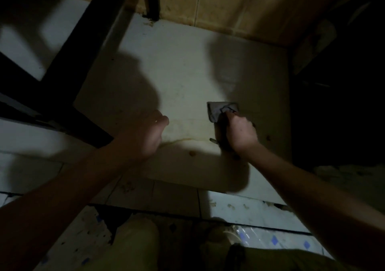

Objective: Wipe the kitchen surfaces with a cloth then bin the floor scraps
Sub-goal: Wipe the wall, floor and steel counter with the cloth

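Two bare arms reach out over a pale surface point(183, 66). The right hand point(240, 135) grips a grey cloth point(218, 110) against it; the left hand point(143, 137) reaches alongside, fingers relaxed

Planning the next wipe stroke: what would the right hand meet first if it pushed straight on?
Probably the tiled wall: the right hand, gripping the cloth, points across the white surface, which looks bare ahead, though dim.

Your right hand point(240, 134) grips the grey cloth point(218, 110); its front part lies flat on the pale surface point(183, 72).
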{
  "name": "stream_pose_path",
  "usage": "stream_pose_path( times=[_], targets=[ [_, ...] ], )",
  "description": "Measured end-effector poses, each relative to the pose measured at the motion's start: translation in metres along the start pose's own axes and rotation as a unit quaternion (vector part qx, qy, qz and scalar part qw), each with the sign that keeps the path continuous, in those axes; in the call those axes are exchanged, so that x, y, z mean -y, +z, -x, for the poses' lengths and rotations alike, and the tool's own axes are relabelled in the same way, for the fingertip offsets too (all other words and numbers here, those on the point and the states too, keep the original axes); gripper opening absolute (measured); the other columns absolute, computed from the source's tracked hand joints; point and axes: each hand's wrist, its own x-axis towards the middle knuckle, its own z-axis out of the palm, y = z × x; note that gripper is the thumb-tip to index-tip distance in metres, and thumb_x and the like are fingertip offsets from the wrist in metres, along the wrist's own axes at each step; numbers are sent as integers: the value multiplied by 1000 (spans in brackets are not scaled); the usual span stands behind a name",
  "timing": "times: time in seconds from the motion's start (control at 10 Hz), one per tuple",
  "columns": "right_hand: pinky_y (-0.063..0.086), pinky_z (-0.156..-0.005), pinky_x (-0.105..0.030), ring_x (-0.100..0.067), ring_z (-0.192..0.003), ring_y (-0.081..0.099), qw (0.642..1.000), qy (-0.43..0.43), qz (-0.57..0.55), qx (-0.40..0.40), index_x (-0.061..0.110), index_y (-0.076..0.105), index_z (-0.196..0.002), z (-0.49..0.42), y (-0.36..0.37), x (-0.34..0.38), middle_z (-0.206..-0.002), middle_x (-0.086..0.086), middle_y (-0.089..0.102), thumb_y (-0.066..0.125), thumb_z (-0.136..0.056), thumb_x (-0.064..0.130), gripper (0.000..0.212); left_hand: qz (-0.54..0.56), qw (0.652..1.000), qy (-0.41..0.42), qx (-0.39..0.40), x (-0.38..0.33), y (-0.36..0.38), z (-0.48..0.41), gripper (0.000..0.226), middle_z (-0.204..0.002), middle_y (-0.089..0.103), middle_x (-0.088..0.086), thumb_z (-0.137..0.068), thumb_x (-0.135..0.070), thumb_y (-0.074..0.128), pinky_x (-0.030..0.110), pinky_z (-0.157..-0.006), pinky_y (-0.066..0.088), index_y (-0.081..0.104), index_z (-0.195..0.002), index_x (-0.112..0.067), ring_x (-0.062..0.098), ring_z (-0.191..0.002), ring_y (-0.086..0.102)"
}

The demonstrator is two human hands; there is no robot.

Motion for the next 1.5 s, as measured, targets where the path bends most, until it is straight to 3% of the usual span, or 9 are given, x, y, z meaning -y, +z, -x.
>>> stream_pose_path(
  times=[0.2, 0.3, 0.4, 0.6, 0.7, 0.9, 1.1, 1.3, 1.5],
  targets=[
    [47, -79, -35, -28, -94, 58, 973, 156, -171, -20, 12, 55, -114, 24, -7, -54, -116, -17, 58, 39, -96, 7, 25, 5, 998, 52, -22, -23, 12, -14, 21, -75, 55, 16, -80, 6, 61, 36, -67, 52, 59, -100, 5, 36, -68, 60],
    [40, -85, -32, -38, -110, 52, 974, 174, -133, -52, 0, 52, -123, 35, -5, -76, -122, -23, 55, 39, -95, 6, 31, -23, 995, 98, -20, -33, 16, -23, 18, -95, 55, 10, -83, -8, 53, 40, -74, 51, 53, -101, -8, 28, -78, 56],
    [43, -85, -42, -40, -107, 54, 971, 210, -89, -69, 4, 51, -124, 37, -1, -87, -118, -22, 57, 40, -94, 10, 33, -20, 993, 117, -14, -42, 15, -30, 22, -99, 56, 8, -81, -7, 57, 44, -69, 51, 55, -103, -11, 25, -78, 54],
    [43, -94, -46, -38, -113, 52, 966, 231, -75, -88, 6, 52, -123, 4, -2, -75, -124, -20, 55, 35, -98, 10, 31, -5, 998, 56, 8, -37, 12, -29, 25, -105, 56, 20, -89, -1, 50, 44, -82, 47, 55, -114, 0, 35, -91, 56],
    [40, -98, -42, -36, -118, 49, 969, 221, -69, -90, 4, 52, -125, -23, -7, -56, -129, -19, 52, 32, -99, 8, 32, 14, 999, -6, 49, -27, 13, -27, 29, -118, 53, 24, -95, -1, 41, 43, -88, 41, 49, -123, 2, 40, -104, 53],
    [49, -85, -40, -34, -101, 62, 995, 19, -89, -34, 7, 58, -117, -54, -4, 26, -111, -17, 64, 39, -92, 2, 31, -5, 999, -50, 10, 8, -1, -20, 30, -115, 57, 20, -89, -6, 50, 50, -89, 46, 57, -118, -4, 38, -103, 55],
    [47, -70, -40, -38, -96, 61, 989, -148, -26, 3, 5, 50, -121, -52, 23, 95, -116, -20, 58, 49, -88, 4, 33, 25, 989, -135, 61, 24, -1, -23, 40, -136, 43, 17, -92, -8, 52, 44, -101, 39, 47, -131, -7, 33, -119, 46],
    [47, -73, -38, -36, -99, 61, 987, -145, -60, -13, 10, 51, -125, -53, 18, 64, -120, -17, 58, 58, -84, 9, 42, 38, 993, -102, 36, 21, 0, -22, 36, -129, 48, 22, -90, -4, 53, 42, -96, 37, 52, -126, -1, 38, -114, 47],
    [45, -96, -46, -34, -109, 56, 983, 41, -170, -62, 10, 51, -127, -67, 1, -11, -122, -18, 58, 39, -95, 6, 35, 12, 998, -59, -3, 14, 5, -38, 25, -111, 58, 35, -82, 12, 57, 55, -88, 44, 62, -107, 11, 51, -101, 55]
  ],
)
